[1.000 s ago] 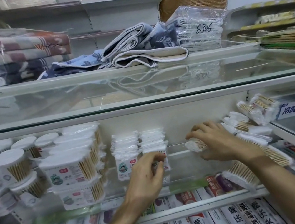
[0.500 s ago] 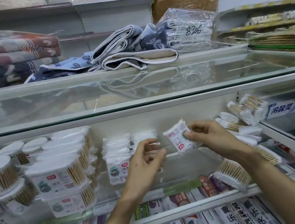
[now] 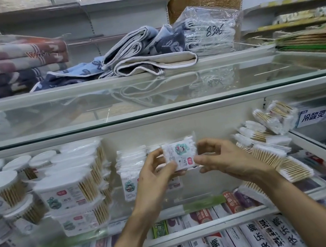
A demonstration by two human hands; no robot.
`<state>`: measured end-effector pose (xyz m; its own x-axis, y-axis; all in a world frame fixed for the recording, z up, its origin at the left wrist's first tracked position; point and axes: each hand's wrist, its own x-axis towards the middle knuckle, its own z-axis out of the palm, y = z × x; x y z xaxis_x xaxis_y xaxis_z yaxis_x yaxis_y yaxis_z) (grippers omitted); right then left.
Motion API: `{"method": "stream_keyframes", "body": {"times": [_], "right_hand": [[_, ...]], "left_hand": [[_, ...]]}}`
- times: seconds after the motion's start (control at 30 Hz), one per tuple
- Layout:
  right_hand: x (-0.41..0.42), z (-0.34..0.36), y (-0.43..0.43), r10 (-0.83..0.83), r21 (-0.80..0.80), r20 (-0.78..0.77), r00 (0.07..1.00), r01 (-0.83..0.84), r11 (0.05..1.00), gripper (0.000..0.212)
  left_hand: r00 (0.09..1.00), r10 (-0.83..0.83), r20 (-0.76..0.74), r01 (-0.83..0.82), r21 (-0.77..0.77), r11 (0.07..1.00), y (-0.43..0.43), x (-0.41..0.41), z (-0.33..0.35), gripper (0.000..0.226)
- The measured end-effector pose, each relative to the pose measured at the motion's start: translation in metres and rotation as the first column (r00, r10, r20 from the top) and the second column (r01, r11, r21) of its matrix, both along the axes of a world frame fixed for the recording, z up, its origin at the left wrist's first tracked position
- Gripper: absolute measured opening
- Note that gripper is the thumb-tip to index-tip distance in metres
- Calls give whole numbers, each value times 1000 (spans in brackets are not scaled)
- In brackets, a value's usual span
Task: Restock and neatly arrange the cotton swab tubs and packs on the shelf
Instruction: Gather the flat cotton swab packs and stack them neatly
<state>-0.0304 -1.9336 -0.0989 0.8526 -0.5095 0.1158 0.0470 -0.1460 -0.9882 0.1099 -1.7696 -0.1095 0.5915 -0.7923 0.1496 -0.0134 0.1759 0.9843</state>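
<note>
small swab pack (image 3: 179,153) upright btwn both hands, L hand (image 3: 152,175) pinching its left edge, R hand (image 3: 225,159) pinching right edge, fingers curled, just in front of pack stack (image 3: 132,168), tubs (image 3: 67,190) further left, mid shelf

One left hand (image 3: 155,175), one right hand (image 3: 222,156), one swab pack (image 3: 181,154) between them, one bagged bundle (image 3: 210,31) marked 8306.

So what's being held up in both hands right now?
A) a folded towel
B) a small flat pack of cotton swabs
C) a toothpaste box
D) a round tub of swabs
B: the left hand and the right hand each pinch one side of a small flat pack of cotton swabs, held upright between them.
</note>
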Motion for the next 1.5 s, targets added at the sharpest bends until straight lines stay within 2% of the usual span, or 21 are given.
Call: {"method": "stream_keyframes", "body": {"times": [0.1,0.27,0.33,0.4,0.47,0.57,0.67,0.8,0.97,1.13,1.23,1.3,1.43,1.5], "right_hand": [[8,1,7,29,25,20,999,-30,999,45],[23,7,18,27,-49,17,999,-26,998,38],[30,13,23,39,-124,-19,999,-41,991,29],[43,18,29,62,-218,-80,995,-78,973,28],[60,20,36,56,-374,-151,987,-110,921,31],[85,17,53,50,-511,-205,977,-151,846,33],[101,14,70,-8,-678,-259,966,-176,714,37],[115,10,81,-62,-782,-262,963,-174,599,38],[118,5,82,-93,-818,-225,970,-136,559,36],[108,8,80,-116,-801,-183,976,-80,594,38],[88,13,72,-156,-770,-111,981,14,637,29],[70,17,59,-204,-770,-73,976,75,634,22],[24,19,23,-354,-736,-2,935,238,634,5],[-2,19,6,-441,-687,35,897,342,641,6]], "left_hand": [[1000,-11,-7,11,17,1000,7,3,-2,38],[983,12,183,-19,34,999,30,8,-8,35],[966,113,232,-114,-6,993,42,10,-13,35],[901,288,323,-295,-29,955,55,14,-16,32],[813,381,441,-410,-31,912,70,17,-16,26],[714,316,625,-386,-26,922,90,21,-18,13],[578,179,796,-406,91,909,100,32,-26,7],[578,12,816,-382,258,887,103,39,-33,15],[541,-17,841,-370,256,893,96,42,-38,24],[529,8,848,-344,206,916,89,37,-36,21],[580,41,814,-312,175,934,79,29,-30,14],[632,43,774,-256,156,954,68,19,-25,10],[667,-55,743,-117,177,977,33,-11,-20,9],[657,-147,739,-38,228,973,13,-30,-19,7]]}}
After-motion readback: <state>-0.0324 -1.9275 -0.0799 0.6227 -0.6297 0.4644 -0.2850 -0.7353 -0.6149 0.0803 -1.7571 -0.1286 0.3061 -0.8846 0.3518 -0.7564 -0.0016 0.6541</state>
